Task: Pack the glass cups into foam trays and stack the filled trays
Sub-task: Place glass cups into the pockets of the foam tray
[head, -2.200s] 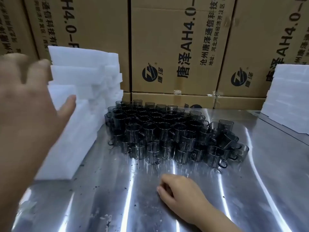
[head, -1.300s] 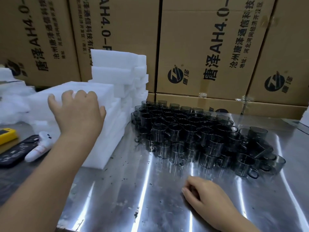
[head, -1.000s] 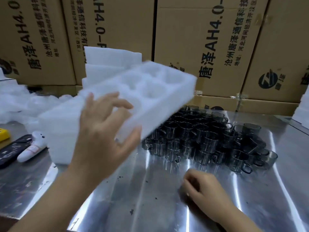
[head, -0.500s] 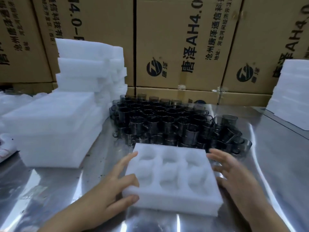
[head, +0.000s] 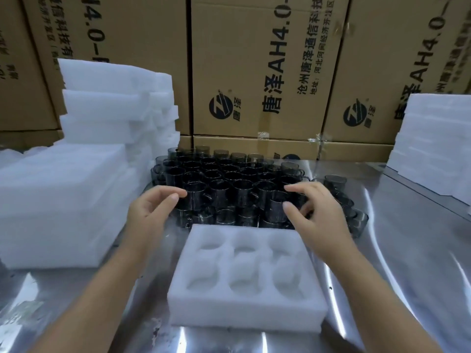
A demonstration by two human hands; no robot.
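A white foam tray [head: 247, 312] with several empty round pockets lies flat on the steel table [head: 397, 271] right in front of me. Just behind it stands a dense cluster of smoky grey glass cups [head: 229, 179] with handles. My left hand [head: 153, 212] hovers at the cluster's near left corner, fingers spread and relaxed, holding nothing. My right hand [head: 316, 212] hovers over the near right cups, fingers and thumb apart around one cup without closing on it.
A low stack of foam trays [head: 58, 205] sits at the left with a taller pile [head: 114, 103] behind it. Another foam stack [head: 435, 149] stands at the far right. Cardboard boxes [head: 254, 72] wall off the back of the table.
Both hands have let go of the foam tray lying on the table and moved forward to the near cups. Before that, my left hand brought the tray from the left stack.
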